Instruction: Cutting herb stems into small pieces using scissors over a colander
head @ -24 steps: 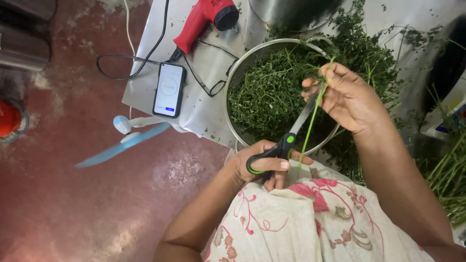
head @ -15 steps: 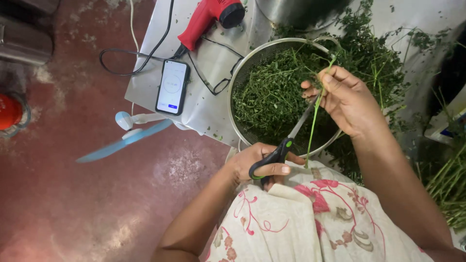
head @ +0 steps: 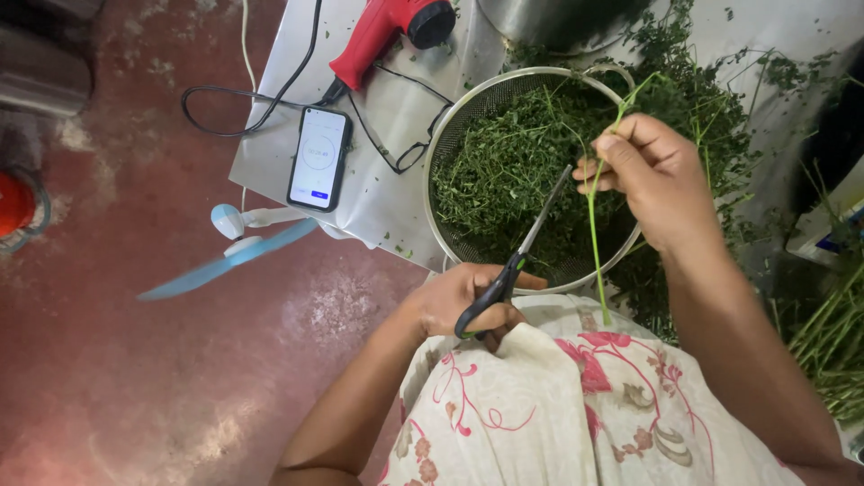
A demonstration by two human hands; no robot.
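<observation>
Left hand [head: 468, 301], lower centre, fingers clamped on black scissors [head: 517, 256]. Right hand [head: 652, 175] pinches a green stem [head: 594, 243] over the herb-filled strainer [head: 441, 144].

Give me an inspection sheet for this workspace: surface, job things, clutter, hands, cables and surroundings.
Surface: silver sheet, strewn with green bits.
Job's things: black-handled scissors, blades over the metal strainer of cut greens; one long green stem.
Clutter: smartphone, screen lit; red heat gun; blue handheld fan, off the sheet.
Hands: left hand grips the scissors; right hand pinches the stem.
Cables: black cord looped on the sheet; white cord.
Surroundings: red floor; loose green stalks at right.
</observation>
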